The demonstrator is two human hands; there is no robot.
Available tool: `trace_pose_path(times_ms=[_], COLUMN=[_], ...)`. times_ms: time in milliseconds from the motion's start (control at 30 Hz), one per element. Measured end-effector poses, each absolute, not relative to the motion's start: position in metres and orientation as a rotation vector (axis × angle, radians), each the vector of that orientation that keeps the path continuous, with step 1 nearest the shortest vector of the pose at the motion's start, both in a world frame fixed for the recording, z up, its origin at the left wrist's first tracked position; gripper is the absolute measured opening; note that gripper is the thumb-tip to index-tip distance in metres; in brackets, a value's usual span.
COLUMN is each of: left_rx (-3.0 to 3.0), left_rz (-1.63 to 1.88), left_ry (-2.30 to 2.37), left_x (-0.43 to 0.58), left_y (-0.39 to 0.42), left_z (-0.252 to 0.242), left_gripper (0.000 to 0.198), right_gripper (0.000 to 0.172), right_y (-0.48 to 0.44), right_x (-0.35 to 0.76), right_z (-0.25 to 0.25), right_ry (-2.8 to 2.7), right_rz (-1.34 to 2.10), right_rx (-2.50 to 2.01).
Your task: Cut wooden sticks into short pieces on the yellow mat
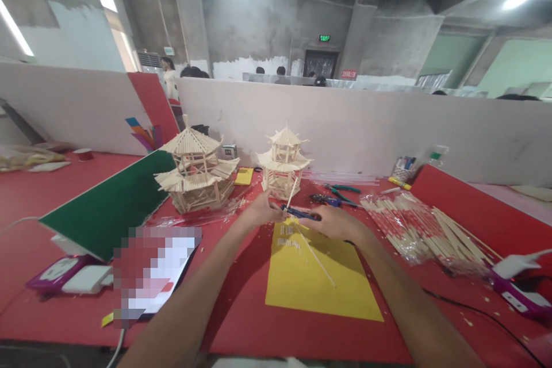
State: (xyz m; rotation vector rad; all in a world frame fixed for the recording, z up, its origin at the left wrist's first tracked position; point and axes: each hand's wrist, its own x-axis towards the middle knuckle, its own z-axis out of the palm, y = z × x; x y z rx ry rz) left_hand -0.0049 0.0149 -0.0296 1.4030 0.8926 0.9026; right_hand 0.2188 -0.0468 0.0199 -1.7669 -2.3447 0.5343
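Above the far edge of a yellow sheet [323,282], my left hand [263,209] is closed on a thin wooden stick [292,191] that slants upward. My right hand [334,221] grips blue-handled pliers [302,214], whose jaws meet the stick near my left fingers. Another thin stick [317,257] lies diagonally over the sheet. Short cut pieces [287,241] sit in rows near its upper left. Just behind my hands stands a small wooden pagoda model [285,167]; a larger pagoda model [194,169] is to the left.
Bundled sticks [405,224] in plastic lie at the right, near other pliers [342,188] and a pen holder [404,168]. A green board [112,201] leans at the left, beside a pixelated flat item [159,264]. Power strips [58,273] sit at both sides.
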Motion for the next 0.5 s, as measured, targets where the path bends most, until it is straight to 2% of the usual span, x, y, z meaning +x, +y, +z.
trace_pose_path(times_ms=[267, 500], left_rx=[1.405, 1.423], left_rz=[0.861, 0.866], left_ry=[0.908, 0.916], left_x=[-0.0068, -0.0056], left_y=[0.0162, 0.0193], left_z=[-0.0327, -0.0375], left_gripper=[0.048, 0.052], right_gripper=[0.059, 0.054], right_y=[-0.0472, -0.0440], right_x=[0.2166, 0.2161], right_z=[0.0202, 0.0146], right_ry=[-2.330, -2.353], right_rz=[0.503, 0.444], right_rx=[-1.820, -1.806])
